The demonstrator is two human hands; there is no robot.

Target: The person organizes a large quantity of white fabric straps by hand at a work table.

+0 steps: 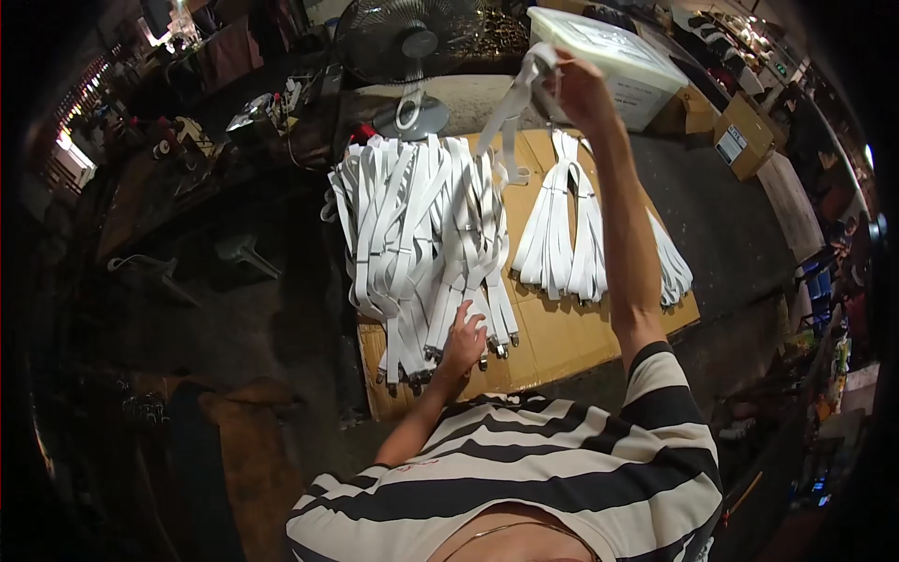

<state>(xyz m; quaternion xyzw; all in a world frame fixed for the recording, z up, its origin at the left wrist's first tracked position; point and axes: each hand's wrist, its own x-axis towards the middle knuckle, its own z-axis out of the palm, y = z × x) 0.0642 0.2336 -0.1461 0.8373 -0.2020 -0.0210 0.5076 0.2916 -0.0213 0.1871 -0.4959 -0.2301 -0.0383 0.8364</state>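
Observation:
A big pile of white suspenders (pixel 393 215) with metal clips at the lower ends lies on the left of a flat cardboard sheet (pixel 534 342). On the pile's lower right part rests my left hand (pixel 464 345), its fingers apart on the straps just above the clips. My right hand (pixel 576 89) is raised beyond the sheet's far edge, closed around the upper end of a pair of white suspenders (pixel 510 112). These straps hang down to the left towards the pile. A fanned bundle of white suspenders (pixel 562 234) lies under and left of my right forearm.
Another strap bundle (pixel 670 262) lies right of my forearm. Behind the sheet stand a desk fan (pixel 421 117) and a white lidded bin (pixel 646 98). A cardboard box (pixel 749 136) sits at the far right. A brown cover (pixel 253 459) is at the lower left.

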